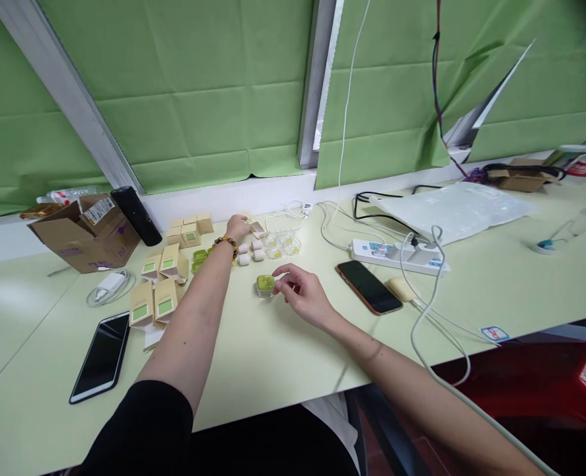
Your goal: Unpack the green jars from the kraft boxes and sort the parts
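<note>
My left hand (238, 227) reaches to the back of the table, a beaded bracelet on its wrist. It is at a small tan cardboard piece (257, 230); its fingertips are mostly hidden, so its grip does not show. My right hand (303, 292) has thumb and forefinger apart, their tips at the right side of a small clear square jar with a green lid (265, 284), which stands on the table. Between the hands are several pale pink rolls (257, 250) and several clear containers with yellow spots (281, 244). Green lids (199, 259) lie partly behind my left forearm.
Small tan boxes (166, 301) stand left of my left arm, more boxes (189, 230) behind. A phone (102, 357) and a cardboard box (92, 238) are at left. Another phone (369, 286), a power strip (399, 256) and loose cables (416, 330) lie at right.
</note>
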A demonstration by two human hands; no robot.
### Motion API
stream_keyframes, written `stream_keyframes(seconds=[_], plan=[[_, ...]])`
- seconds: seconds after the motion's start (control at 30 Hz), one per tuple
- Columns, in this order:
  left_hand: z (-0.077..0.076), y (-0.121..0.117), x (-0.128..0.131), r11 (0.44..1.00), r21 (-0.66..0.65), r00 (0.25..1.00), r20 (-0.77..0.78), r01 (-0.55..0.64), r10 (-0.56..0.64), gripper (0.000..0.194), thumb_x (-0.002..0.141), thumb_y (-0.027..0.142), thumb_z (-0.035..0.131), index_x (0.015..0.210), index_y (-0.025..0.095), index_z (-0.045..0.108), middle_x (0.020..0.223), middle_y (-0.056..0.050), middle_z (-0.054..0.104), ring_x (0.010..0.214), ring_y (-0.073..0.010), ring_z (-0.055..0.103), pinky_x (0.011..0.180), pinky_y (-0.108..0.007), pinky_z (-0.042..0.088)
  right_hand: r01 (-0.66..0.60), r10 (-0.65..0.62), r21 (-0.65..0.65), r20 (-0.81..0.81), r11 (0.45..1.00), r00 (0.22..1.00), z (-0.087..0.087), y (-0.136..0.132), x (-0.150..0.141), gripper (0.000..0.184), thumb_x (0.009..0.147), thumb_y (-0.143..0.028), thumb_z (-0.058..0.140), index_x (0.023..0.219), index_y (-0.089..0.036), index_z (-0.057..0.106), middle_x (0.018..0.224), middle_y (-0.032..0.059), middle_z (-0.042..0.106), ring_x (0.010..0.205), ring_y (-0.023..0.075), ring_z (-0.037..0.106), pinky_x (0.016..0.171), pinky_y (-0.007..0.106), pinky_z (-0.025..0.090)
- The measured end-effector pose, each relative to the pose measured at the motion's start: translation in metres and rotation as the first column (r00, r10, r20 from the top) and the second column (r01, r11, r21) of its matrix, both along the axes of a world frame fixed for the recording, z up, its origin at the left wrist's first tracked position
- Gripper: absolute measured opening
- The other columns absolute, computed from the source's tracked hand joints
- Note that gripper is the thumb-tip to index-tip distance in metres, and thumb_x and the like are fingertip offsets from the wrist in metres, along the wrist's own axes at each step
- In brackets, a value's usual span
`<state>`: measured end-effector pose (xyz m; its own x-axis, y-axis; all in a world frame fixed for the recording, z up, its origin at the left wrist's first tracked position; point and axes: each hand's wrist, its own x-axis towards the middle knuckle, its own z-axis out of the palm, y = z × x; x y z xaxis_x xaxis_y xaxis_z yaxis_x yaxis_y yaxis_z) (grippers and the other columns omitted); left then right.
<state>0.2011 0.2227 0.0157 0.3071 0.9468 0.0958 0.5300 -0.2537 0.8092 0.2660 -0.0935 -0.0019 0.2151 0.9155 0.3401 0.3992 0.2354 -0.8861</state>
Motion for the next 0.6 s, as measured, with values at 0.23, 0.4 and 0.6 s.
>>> stream_keyframes(seconds=[0.23, 0.4, 0.6], plan=[[0.004, -0.009, 0.008, 0.997, -0.035, 0.997, 0.039, 0.062, -0.060, 0.066, 0.063, 0.022, 0.091, 0.125, 0.010, 0.070, 0.139, -0.022, 0.069, 0.135, -0.0342, 0.062, 0.109, -0.036, 0.048, 0.002, -0.001, -0.012, 0.026, 1.000, 1.000, -0.003, 0.002, 0.002, 0.015, 0.096, -0.036, 0.061, 0.105, -0.025, 0.065, 0.079, 0.0008, 0.079, 0.056, 0.0155, 0.061, 0.060, 0.029, 0.049], [0.022, -0.020, -0.015, 0.996, 0.050, 0.993, 0.096, 0.068, -0.072, 0.057, 0.079, 0.014, 0.077, 0.135, 0.012, 0.066, 0.153, -0.021, 0.059, 0.143, -0.0304, 0.056, 0.113, -0.034, 0.045, 0.052, -0.052, -0.006, 0.087, 0.999, 0.995, -0.009, 0.006, 0.009, 0.014, 0.095, -0.031, 0.062, 0.106, -0.025, 0.065, 0.084, 0.0007, 0.079, 0.062, 0.0164, 0.064, 0.064, 0.031, 0.050], [0.037, -0.087, -0.074, 0.972, 0.183, 0.976, 0.134, 0.147, -0.173, 0.039, 0.092, 0.009, 0.057, 0.128, 0.018, 0.069, 0.136, -0.012, 0.073, 0.128, -0.0226, 0.066, 0.106, -0.033, 0.051, 0.088, -0.066, -0.069, 0.268, 0.994, 0.961, -0.010, 0.008, 0.013, 0.045, 0.083, -0.025, 0.077, 0.125, -0.027, 0.062, 0.130, 0.0074, 0.073, 0.093, 0.0220, 0.070, 0.078, 0.036, 0.055]])
